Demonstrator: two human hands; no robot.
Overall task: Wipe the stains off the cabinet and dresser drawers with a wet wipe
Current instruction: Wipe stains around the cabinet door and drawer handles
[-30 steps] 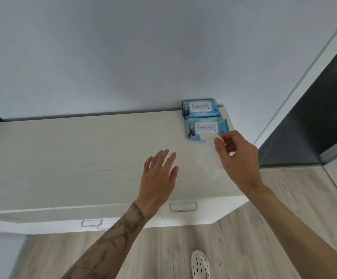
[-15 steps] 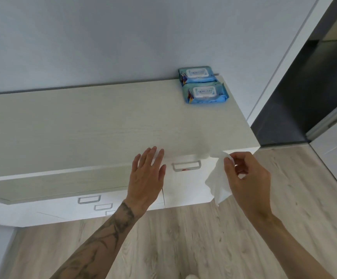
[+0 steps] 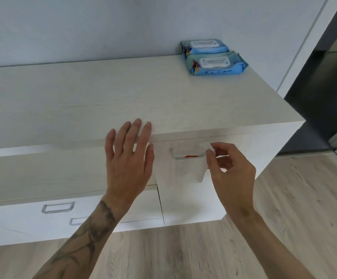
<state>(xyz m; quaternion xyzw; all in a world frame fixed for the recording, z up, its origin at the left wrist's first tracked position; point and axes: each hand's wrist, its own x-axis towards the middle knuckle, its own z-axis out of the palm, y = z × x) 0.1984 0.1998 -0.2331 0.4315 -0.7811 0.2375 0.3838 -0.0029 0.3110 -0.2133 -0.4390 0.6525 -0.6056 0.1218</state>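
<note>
While the right hand (image 3: 231, 170) pinches the thin white wet wipe (image 3: 201, 174) at centre-right, hanging it beside the red stain (image 3: 191, 156) on the metal drawer handle (image 3: 173, 156), presumably to wipe it, the left hand (image 3: 128, 160) is released, fingers straight, at the pale wooden dresser (image 3: 103, 97) edge.

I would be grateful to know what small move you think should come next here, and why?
Probably shift the right hand slightly left and press the wet wipe onto the red stain on the drawer handle. The wipe hangs pinched right beside that handle, not yet covering the stain, while the left hand is open and holds nothing.
</note>
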